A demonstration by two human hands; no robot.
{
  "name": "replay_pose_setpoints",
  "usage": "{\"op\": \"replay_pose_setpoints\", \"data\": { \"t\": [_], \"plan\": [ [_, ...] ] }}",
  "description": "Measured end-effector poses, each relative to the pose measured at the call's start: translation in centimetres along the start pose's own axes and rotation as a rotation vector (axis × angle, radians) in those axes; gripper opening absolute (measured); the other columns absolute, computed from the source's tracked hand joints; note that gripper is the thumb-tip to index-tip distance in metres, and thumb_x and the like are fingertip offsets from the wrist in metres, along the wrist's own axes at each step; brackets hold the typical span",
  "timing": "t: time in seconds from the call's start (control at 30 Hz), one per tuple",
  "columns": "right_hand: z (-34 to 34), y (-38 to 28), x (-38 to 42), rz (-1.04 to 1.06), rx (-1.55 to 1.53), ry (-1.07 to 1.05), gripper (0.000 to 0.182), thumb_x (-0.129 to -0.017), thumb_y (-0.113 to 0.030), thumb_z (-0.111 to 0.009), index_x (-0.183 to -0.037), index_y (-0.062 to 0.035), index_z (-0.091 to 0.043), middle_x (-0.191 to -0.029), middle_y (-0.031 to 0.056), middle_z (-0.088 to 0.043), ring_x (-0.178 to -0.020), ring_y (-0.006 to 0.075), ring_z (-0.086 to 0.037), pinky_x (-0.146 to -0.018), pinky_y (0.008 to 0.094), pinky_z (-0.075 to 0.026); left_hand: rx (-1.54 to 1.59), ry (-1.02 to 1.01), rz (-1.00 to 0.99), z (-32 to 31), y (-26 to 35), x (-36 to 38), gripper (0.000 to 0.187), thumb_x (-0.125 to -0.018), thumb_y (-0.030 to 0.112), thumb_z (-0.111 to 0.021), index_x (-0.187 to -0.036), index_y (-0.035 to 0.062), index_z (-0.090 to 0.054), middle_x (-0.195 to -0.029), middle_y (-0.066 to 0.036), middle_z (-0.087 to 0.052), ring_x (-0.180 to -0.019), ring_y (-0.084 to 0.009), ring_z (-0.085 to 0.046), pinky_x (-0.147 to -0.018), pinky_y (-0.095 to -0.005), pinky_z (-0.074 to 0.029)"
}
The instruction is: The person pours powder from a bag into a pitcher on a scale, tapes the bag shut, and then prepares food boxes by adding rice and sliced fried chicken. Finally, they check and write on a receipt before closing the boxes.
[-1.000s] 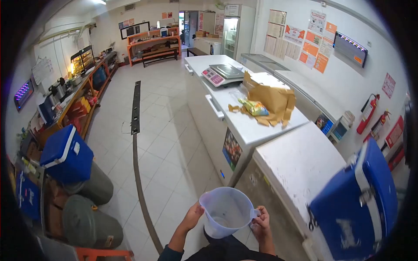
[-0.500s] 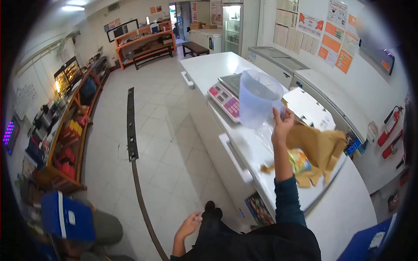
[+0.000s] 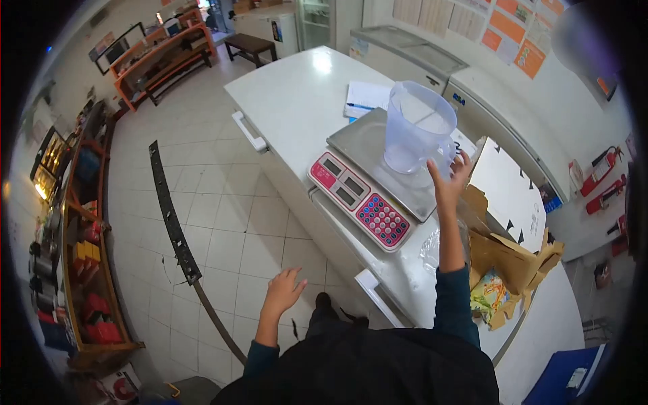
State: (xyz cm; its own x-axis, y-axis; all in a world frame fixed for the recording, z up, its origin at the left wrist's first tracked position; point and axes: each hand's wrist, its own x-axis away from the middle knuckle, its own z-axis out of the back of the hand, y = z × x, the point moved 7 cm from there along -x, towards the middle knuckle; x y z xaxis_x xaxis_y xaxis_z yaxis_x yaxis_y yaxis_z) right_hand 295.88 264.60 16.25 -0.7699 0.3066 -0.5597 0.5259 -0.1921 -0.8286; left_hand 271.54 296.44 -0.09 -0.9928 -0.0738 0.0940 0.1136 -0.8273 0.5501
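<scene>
A translucent bluish plastic pitcher (image 3: 413,131) stands upright on the metal pan (image 3: 361,140) of a digital scale. My right hand (image 3: 448,181) is at the pitcher's handle, its thumb and fingers apart on either side of it. Facing me is the scale's pink-and-white panel (image 3: 361,201), with its display windows and keypad. Down at the lower middle, my left hand (image 3: 283,291) hangs over the floor beside the chest freezer (image 3: 283,84), fingers loosely stretched and holding nothing.
Behind the scale lie a notebook (image 3: 370,94) and a pen. To the right sit a white box (image 3: 506,196), torn brown cardboard (image 3: 482,253) and a colourful packet (image 3: 489,297). Clear plastic (image 3: 430,253) lies near my right forearm. A black strip (image 3: 172,216) runs along the floor.
The pitcher has come down onto the scale pan, and my right hand's grip on its handle has loosened. My left hand has risen slightly. The view has tilted down and shifted right.
</scene>
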Motion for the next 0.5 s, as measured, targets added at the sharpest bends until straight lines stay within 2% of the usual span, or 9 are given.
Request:
{"op": "replay_pose_setpoints", "data": {
  "t": [0.07, 0.13, 0.2, 0.27, 0.33, 0.43, 0.5],
  "plan": [
    [3.5, 0.2, 2.2, 0.067, 0.233, -0.008, 0.069, -0.067, -0.012, -0.070, -0.122, -0.0025, -0.030, -0.116, 0.0150, -0.042, -0.111, 0.0238, -0.040, -0.093, 0.0334, -0.029, 0.012, -0.024, -0.119, -0.2, 2.5, -2.9, 0.039, -0.082, 0.032, -0.049, -0.114, 0.0096, -0.048, -0.099, -0.013, -0.055, -0.091, -0.0288, -0.054, -0.076, -0.0401, -0.041],
    [8.0, -1.3, 6.1, -0.033, 0.327, -0.025, 0.064, -0.069, -0.008, -0.066, -0.122, -0.0022, -0.030, -0.118, 0.0118, -0.041, -0.113, 0.0235, -0.037, -0.096, 0.0339, -0.026, 0.139, -0.118, -0.172, -1.9, 5.2, -4.7, 0.036, -0.082, 0.030, -0.050, -0.113, 0.0108, -0.049, -0.090, -0.010, -0.056, -0.084, -0.0264, -0.055, -0.072, -0.0398, -0.042],
    [13.4, -1.7, 10.8, -0.025, 0.435, 0.047, 0.053, -0.073, -0.006, -0.062, -0.119, -0.0024, -0.036, -0.116, 0.0108, -0.043, -0.111, 0.0224, -0.038, -0.095, 0.0337, -0.026, 0.233, -0.170, -0.247, -3.6, 8.7, -6.1, 0.036, -0.082, 0.027, -0.051, -0.115, 0.0124, -0.049, -0.081, -0.008, -0.056, -0.076, -0.0242, -0.057, -0.068, -0.0387, -0.042],
    [20.5, -1.0, 16.7, -0.101, 0.640, 0.221, 0.042, -0.075, -0.004, -0.057, -0.115, -0.0026, -0.042, -0.113, 0.0096, -0.045, -0.109, 0.0220, -0.040, -0.094, 0.0339, -0.027, 0.271, -0.161, -0.317, -4.6, 12.1, -6.6, 0.040, -0.082, 0.025, -0.051, -0.119, 0.0138, -0.045, -0.076, -0.008, -0.056, -0.071, -0.0238, -0.057, -0.063, -0.0376, -0.043],
    [26.7, -1.3, 22.4, -0.235, 0.627, 0.424, 0.033, -0.078, -0.005, -0.055, -0.110, -0.0026, -0.045, -0.111, 0.0088, -0.047, -0.106, 0.0213, -0.042, -0.093, 0.0342, -0.029, 0.292, -0.125, -0.368, -5.3, 14.9, -7.0, 0.046, -0.081, 0.024, -0.052, -0.124, 0.0146, -0.041, -0.074, -0.008, -0.055, -0.068, -0.0251, -0.056, -0.060, -0.0372, -0.043],
    [31.4, -3.6, 28.8, -0.446, 0.748, 0.731, 0.025, -0.081, -0.007, -0.053, -0.106, -0.0024, -0.046, -0.107, 0.0077, -0.048, -0.101, 0.0195, -0.044, -0.086, 0.0341, -0.035, 0.097, -0.096, -0.436, -6.6, 17.2, -7.8, 0.053, -0.079, 0.019, -0.054, -0.129, 0.0132, -0.036, -0.071, -0.009, -0.055, -0.061, -0.0245, -0.055, -0.055, -0.0350, -0.043],
    [33.0, -4.3, 30.6, -0.411, 0.735, 0.830, 0.025, -0.081, -0.007, -0.053, -0.105, -0.0024, -0.046, -0.107, 0.0074, -0.048, -0.099, 0.0191, -0.045, -0.084, 0.0336, -0.037, 0.082, -0.064, -0.436, -6.8, 18.1, -8.3, 0.055, -0.078, 0.019, -0.055, -0.129, 0.0123, -0.035, -0.068, -0.008, -0.054, -0.060, -0.0254, -0.055, -0.054, -0.0360, -0.043]
  ]
}}
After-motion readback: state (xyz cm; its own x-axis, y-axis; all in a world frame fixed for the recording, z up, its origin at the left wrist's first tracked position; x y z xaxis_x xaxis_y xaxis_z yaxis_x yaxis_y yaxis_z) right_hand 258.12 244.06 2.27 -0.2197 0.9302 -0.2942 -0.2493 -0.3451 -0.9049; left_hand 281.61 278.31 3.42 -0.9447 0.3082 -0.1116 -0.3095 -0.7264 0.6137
